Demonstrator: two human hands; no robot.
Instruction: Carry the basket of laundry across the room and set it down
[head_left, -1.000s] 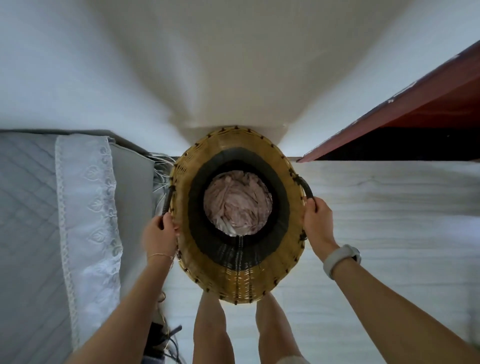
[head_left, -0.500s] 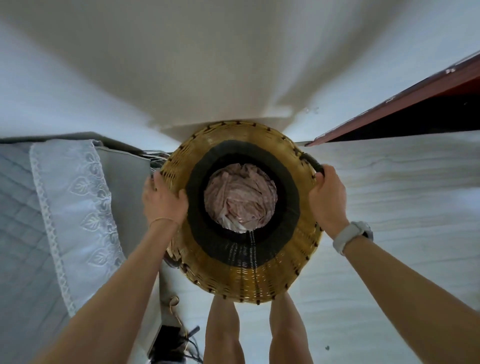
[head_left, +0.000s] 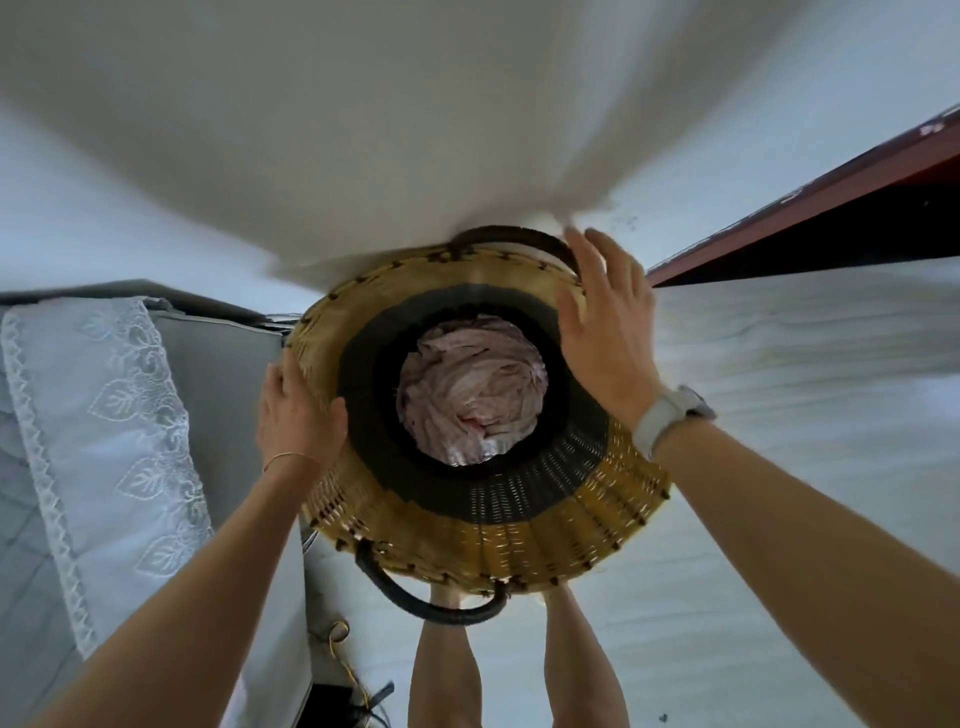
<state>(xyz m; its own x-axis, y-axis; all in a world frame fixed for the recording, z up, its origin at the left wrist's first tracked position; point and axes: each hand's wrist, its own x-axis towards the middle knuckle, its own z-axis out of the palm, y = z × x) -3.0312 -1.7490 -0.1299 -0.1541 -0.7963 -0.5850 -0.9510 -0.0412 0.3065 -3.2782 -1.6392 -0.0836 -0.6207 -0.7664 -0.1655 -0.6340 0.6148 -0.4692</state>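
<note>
basket (head_left: 483, 525) | left hand (head_left: 298, 415) grips rim | right hand (head_left: 605, 332) spread, maybe touching

A grey quilted bed (head_left: 31, 597) is seen along the left edge, draped with a white lace-trimmed cloth (head_left: 104, 431). A dark red wooden board (head_left: 810, 208) is set at the upper right against the white wall (head_left: 363, 104). Tangled cables (head_left: 343, 660) and a black box (head_left: 332, 706) are found on the pale wood-grain floor (head_left: 805, 353) beside the bed.
</note>
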